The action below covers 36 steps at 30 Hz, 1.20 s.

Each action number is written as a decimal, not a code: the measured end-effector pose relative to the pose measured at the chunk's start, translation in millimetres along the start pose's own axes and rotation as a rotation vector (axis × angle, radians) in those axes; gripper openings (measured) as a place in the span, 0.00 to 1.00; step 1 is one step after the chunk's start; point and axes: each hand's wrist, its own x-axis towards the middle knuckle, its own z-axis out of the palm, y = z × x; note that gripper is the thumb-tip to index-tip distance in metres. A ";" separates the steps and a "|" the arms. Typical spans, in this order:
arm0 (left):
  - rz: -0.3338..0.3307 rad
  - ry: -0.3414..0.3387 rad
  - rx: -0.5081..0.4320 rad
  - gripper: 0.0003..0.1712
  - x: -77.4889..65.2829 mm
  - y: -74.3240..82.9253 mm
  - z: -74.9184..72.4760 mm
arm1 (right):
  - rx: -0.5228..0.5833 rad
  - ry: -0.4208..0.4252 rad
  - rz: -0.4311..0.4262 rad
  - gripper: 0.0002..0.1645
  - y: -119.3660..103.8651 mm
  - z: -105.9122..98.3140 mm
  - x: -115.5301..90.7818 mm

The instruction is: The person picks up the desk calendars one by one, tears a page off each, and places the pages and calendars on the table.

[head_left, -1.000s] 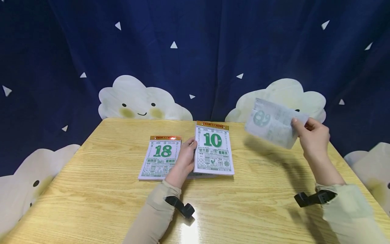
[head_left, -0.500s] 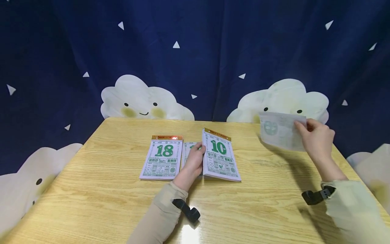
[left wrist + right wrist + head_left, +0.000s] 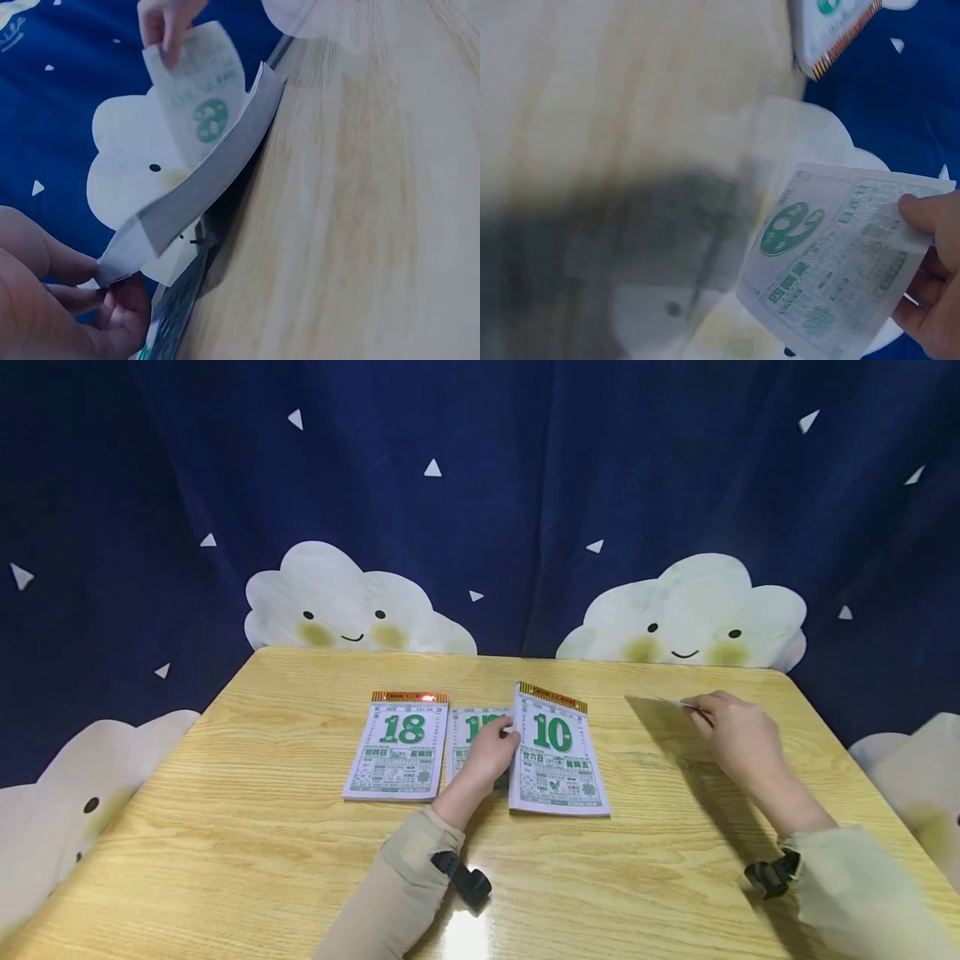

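Observation:
My left hand [image 3: 489, 755] grips the left edge of a tear-off calendar [image 3: 558, 768] whose top page reads 10. In the left wrist view, the thumb and fingers pinch the edge of this pad [image 3: 214, 169], which is raised off the table there. My right hand [image 3: 738, 735] pinches a loose calendar page [image 3: 825, 262] by one end, above the table's right side. The head view shows that page almost edge-on; the right wrist view shows a green 9 on it. Partly behind my left hand lies a page [image 3: 459, 760] reading 17.
Another tear-off calendar [image 3: 397, 752], reading 18 under a red and gold header, lies left of the 17 page. Beneath everything is a wooden table [image 3: 247, 860]. A dark blue curtain [image 3: 480, 510] with white clouds hangs behind its back edge.
The 10 calendar has shifted right and toward me, uncovering more of the 17 page. My right hand has lowered, turning the loose page from facing the head camera to nearly edge-on.

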 end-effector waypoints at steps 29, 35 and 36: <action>0.021 -0.097 -0.004 0.23 1.6 2.0 10.7 | -0.045 -0.490 -0.119 0.10 -31.3 21.6 -41.6; 0.036 -0.109 0.011 0.22 0.4 3.5 11.9 | 0.015 -0.617 -0.128 0.15 -27.9 13.2 -42.4; 0.036 -0.110 0.020 0.22 0.2 3.6 11.9 | 0.024 -0.638 -0.129 0.17 -27.4 11.9 -42.2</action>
